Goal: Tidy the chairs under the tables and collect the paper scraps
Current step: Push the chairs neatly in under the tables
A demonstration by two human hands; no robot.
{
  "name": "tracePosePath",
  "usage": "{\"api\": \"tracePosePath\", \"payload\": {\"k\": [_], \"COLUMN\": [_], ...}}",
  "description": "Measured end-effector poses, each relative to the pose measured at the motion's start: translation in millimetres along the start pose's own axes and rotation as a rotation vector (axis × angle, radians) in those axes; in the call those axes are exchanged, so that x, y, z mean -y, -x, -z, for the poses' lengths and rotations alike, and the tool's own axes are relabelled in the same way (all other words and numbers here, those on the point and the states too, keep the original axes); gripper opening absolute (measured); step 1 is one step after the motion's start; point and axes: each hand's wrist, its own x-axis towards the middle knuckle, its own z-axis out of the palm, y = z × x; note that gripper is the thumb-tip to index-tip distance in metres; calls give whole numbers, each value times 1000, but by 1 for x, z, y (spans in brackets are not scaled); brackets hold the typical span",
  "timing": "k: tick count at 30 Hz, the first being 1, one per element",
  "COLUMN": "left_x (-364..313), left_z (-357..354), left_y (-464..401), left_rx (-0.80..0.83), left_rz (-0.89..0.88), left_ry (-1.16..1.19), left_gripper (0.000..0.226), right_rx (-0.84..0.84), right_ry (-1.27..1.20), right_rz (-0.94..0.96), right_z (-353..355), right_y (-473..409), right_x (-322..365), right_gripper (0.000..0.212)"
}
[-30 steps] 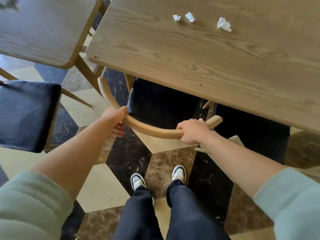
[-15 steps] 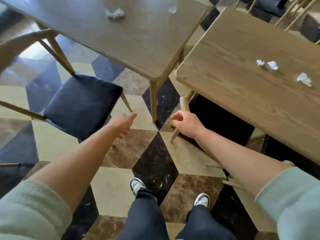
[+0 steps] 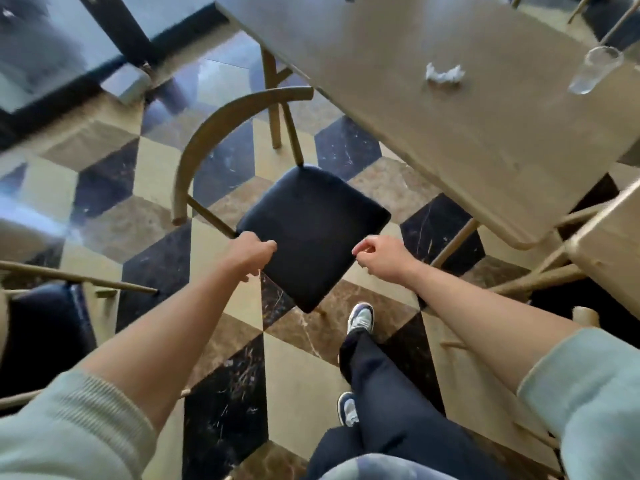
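Note:
A chair with a black seat (image 3: 311,230) and a curved wooden backrest (image 3: 214,133) stands out on the floor, left of a wooden table (image 3: 485,140). My left hand (image 3: 251,252) is closed over the seat's near left edge. Beside the seat's near right edge, my right hand (image 3: 379,258) has its fingers curled; I cannot tell whether it grips the seat. One crumpled white paper scrap (image 3: 445,74) lies on the table top.
A clear glass (image 3: 595,69) stands on the table near the scrap. A second table's corner (image 3: 609,251) is at the right, with chair legs beneath it. Another black-seated chair (image 3: 45,334) sits at the lower left. My feet (image 3: 362,317) are on the patterned tile floor.
I have turned left, away from the table with the small scraps. Both hands left the tucked chair's backrest and now reach the free-standing chair's seat.

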Motion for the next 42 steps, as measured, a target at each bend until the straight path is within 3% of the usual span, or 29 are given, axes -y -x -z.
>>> {"api": "tracePosePath", "payload": {"k": [6,11,15,16,19,22,26,29,32,38,42], "left_x": [-6,-16,-30,-36,-57,-78,-97,-106,-104,-101,-83], "left_z": [94,168,207,212,224,221,226,239,244,250,255], "left_y": [-76,-140,-210,-228,-292,-344,-394,-424,-437,-451,-455], "left_rx": [-61,-248,-323,-309,-184,-12,152,350,482,479,342], "left_rz": [-35,-51,-86,-117,-240,-331,-451,-481,-470,-405,-311], "left_ry": [-93,-126,-138,-149,-152,-117,-172,-200,-155,2,114], "left_gripper": [28,19,40,46,58,48,33,36,39,30,27], "right_rx": [111,248,280,288,315,300,157,102,93,140,257], "right_ry": [-119,-185,-234,-242,-281,-285,-581,-636,-668,-626,-530], "right_rz": [-9,-27,-18,-10,-45,-59,-260,-389,-458,-437,-374], "right_z": [-35,-69,-98,-106,-134,-152,-180,-199,-207,-198,-192], "right_y": [-117,-183,-232,-243,-283,-324,-357,-377,-381,-393,-388], "right_x": [79,148,204,218,258,292,325,346,349,344,339], "right_gripper": [13,14,6,5,48,67,64,75,70,74,68]}}
